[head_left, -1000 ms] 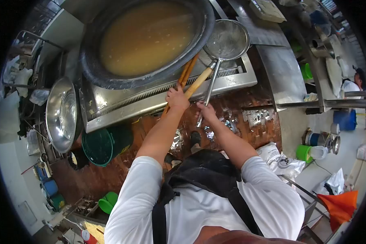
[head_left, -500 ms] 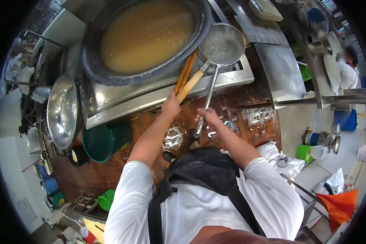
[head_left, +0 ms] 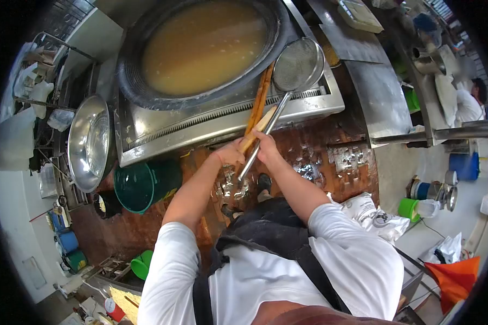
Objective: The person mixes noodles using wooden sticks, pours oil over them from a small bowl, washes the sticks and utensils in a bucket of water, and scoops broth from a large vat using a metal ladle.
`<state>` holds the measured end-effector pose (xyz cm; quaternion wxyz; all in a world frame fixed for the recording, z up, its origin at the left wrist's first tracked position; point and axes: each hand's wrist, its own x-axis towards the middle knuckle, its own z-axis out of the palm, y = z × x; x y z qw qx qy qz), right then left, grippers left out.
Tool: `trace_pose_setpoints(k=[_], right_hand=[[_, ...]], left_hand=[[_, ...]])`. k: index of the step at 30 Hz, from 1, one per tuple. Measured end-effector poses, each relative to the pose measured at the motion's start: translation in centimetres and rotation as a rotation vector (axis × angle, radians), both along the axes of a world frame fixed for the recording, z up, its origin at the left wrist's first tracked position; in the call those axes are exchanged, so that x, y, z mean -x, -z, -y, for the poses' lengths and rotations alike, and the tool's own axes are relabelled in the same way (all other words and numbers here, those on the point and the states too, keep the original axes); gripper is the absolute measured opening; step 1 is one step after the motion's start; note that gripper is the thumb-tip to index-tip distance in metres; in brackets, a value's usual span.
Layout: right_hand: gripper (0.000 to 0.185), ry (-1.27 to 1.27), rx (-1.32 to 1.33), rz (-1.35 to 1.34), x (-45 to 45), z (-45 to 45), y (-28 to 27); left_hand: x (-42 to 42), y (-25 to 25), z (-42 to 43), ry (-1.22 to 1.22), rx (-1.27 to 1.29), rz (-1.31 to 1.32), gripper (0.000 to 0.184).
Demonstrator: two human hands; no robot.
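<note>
Moved closer together since the earlier frame: the left hand (head_left: pixel 232 153) and the right hand (head_left: pixel 265 148). Left, the large dark round pot (head_left: pixel 129 81) of cloudy brown liquid sits on the stainless-steel counter (head_left: pixel 200 130). Centre, the left hand is clamped on a pale wooden handle (head_left: pixel 249 141); whether it also encloses the long brown wooden sticks (head_left: pixel 261 97) cannot be told. Right, the right hand is closed round the handle of a round metal-mesh strainer (head_left: pixel 298 64), which now crosses over the wooden handle.
</note>
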<state>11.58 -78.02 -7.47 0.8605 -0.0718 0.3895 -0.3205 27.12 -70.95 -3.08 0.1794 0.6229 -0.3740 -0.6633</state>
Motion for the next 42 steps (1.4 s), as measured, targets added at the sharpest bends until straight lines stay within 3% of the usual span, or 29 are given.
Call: trace_pose_setpoints(k=[2, 6, 9, 11, 14, 17, 22, 24, 27, 30, 32, 35, 37, 39, 42], right_hand=[[0.023, 0.011, 0.053, -0.044, 1.4, -0.1, -0.3], [0.025, 0.073, 0.168, -0.123, 4.0, -0.4, -0.9], [0.027, 0.135, 0.169, -0.201, 5.7, -0.3, -2.7], [0.027, 0.103, 0.213, -0.225, 7.6, -0.6, -2.7], [0.030, 0.068, 0.219, -0.233, 8.0, -1.7, -4.4], [0.039, 0.062, 0.410, -0.241, 7.4, -3.9, -9.5], [0.044, 0.025, 0.689, -0.372, 4.3, -7.7, -17.4], [0.043, -0.070, 0.799, -0.383, 1.8, -10.1, -20.0], [0.043, -0.214, 0.979, -0.402, -2.9, -14.3, -23.3], [0.043, -0.521, 1.079, -0.287, -8.2, -17.5, -24.1], [0.050, -0.715, 1.070, -0.181, -12.2, -20.1, -23.3], [0.052, -0.976, 1.078, -0.020, -17.9, -24.5, -20.8], [0.052, -1.106, 1.073, 0.020, -20.8, -28.1, -18.1], [0.057, -1.219, 1.016, 0.061, -22.8, -32.9, -18.1], [0.055, -1.394, 0.950, 0.098, -25.0, -37.3, -13.4]], left_hand=[[2.9, -2.0, -0.3, -0.112, -0.074, -0.110, 0.094], [5.2, -2.9, -0.3, -0.076, -0.001, -0.296, 0.093], [7.2, -2.0, -0.2, -0.157, 0.130, -0.472, 0.092], [8.3, -2.6, -0.3, -0.072, 0.269, -0.484, 0.093], [7.9, -5.4, -2.5, -0.104, 0.166, -0.555, 0.094], [7.3, -7.7, -4.4, -0.104, 0.177, -0.618, 0.100], [5.9, -11.3, -9.6, -0.220, 0.510, -0.668, 0.109], [4.7, -13.9, -13.1, -0.299, 0.643, -0.693, 0.113], [3.3, -13.8, -18.1, -0.530, 0.860, -0.552, 0.116], [0.9, -14.9, -24.0, -0.753, 0.923, -0.537, 0.121], [-0.2, -15.1, -28.0, -0.946, 0.877, -0.506, 0.121], [-1.5, -11.2, -32.3, -1.186, 0.988, -0.161, 0.116], [-1.8, -11.6, -35.7, -1.366, 0.960, -0.393, 0.107], [-1.8, -11.1, -39.0, -1.514, 0.895, -0.357, 0.097], [-1.8, -9.5, -42.5, -1.685, 0.803, -0.341, 0.090]])
